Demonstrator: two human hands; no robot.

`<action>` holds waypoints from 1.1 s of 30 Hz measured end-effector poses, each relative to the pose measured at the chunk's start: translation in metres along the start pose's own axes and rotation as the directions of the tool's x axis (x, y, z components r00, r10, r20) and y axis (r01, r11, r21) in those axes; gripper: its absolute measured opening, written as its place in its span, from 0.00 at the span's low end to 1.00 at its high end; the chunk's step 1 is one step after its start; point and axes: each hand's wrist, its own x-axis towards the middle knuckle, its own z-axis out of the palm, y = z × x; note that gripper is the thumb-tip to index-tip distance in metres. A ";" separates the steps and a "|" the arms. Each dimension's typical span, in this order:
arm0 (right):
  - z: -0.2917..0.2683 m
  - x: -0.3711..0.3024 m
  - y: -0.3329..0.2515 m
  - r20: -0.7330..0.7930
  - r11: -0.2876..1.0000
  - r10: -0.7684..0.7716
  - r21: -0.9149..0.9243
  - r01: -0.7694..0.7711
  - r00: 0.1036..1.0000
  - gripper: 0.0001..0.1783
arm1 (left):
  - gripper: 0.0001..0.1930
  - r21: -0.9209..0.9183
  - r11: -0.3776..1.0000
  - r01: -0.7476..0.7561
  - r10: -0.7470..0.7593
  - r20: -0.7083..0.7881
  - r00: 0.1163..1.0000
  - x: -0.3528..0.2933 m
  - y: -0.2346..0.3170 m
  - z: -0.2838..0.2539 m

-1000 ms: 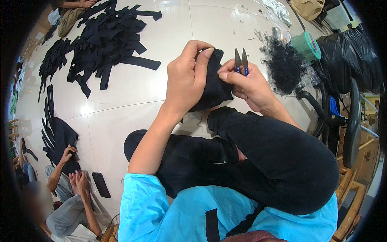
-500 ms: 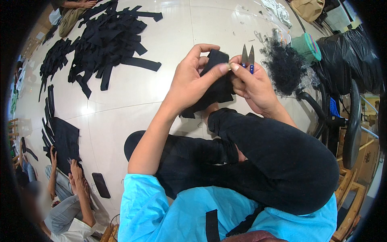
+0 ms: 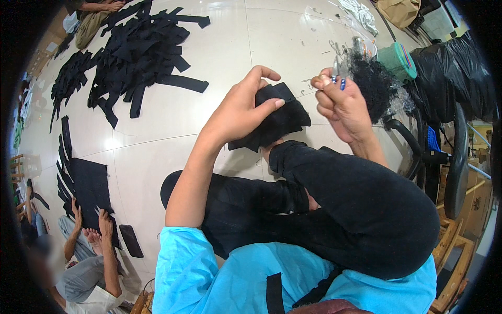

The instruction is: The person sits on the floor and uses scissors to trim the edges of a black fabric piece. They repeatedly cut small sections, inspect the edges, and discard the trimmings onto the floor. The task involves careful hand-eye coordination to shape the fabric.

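Note:
My left hand (image 3: 238, 110) grips a folded piece of black cloth (image 3: 286, 115) between thumb and fingers, above my bare foot and the tiled floor. The thumb lies across the cloth's upper part, and some fingers are hidden behind it. To the right, apart from the cloth, my right hand (image 3: 342, 110) is closed around small thread snips (image 3: 342, 83) with blue-covered handles. Their metal blades point upward and look blurred. Thumb and forefinger of that hand are pinched together; whether anything fine is between them I cannot make out.
Black fabric strips lie in a big heap (image 3: 141, 52) at the far left. Right of my hands are a black thread tangle (image 3: 368, 78), a green container (image 3: 393, 62) and a black plastic bag (image 3: 449, 73). A co-worker's hands (image 3: 106, 225) work on black cloth (image 3: 91, 183) near a phone (image 3: 130, 240).
My right hand has pulled away from the cloth, up and to the right, with the snips. My left hand has shifted slightly left and down with the cloth. The co-worker's hands have moved.

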 end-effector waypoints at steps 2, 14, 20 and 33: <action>-0.002 0.002 -0.009 0.015 0.998 0.018 -0.060 -0.017 1.000 0.06 | 0.24 0.063 0.998 -0.008 0.008 0.000 1.000 -0.001 0.001 -0.002; 0.012 0.004 0.031 0.197 0.547 -0.156 -0.799 0.250 0.968 0.15 | 0.22 -0.138 0.990 -0.031 0.025 -0.047 0.999 0.001 0.011 -0.002; 0.007 0.004 0.036 0.072 0.849 -0.011 -0.526 0.047 0.997 0.10 | 0.23 -0.131 0.991 -0.013 0.011 -0.016 1.000 0.000 0.010 -0.003; 0.009 0.006 0.013 0.055 0.980 -0.032 -0.194 0.042 0.998 0.07 | 0.20 0.361 0.919 -0.157 0.292 -0.357 0.887 0.013 -0.024 0.024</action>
